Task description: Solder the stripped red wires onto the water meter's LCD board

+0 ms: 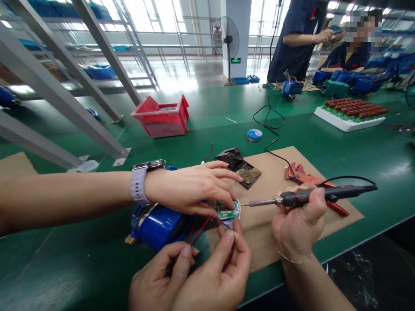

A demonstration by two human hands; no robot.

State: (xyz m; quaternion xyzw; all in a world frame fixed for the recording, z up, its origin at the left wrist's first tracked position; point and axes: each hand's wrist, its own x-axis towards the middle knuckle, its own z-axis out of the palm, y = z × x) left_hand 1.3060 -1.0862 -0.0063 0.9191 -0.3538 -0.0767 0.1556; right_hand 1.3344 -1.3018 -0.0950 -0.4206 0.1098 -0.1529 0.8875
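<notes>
My left hand (pixel 165 268) is closed low in the view, pinching thin red wires (pixel 201 232) that run up to a small green circuit board (pixel 227 213). Just right of it, my right hand (pixel 223 268) pinches a dark wire (pixel 224 223) close under the board. A co-worker's watch-wearing hand (pixel 194 185) reaches in from the left, fingers spread over the board. Another hand (pixel 298 220), with a bracelet, holds a soldering iron (pixel 301 197), its tip pointing left at the board's edge. A blue motor-like unit (pixel 162 226) lies partly hidden behind the hands.
A cardboard sheet (pixel 259 242) covers part of the green table (pixel 207 108). On it lie red-handled cutters (pixel 304 177) and a black iron stand (pixel 231 157) with a cleaning pad. Behind are a red bin (pixel 165 119), a solder tin (pixel 254 135) and a white tray (pixel 343 124).
</notes>
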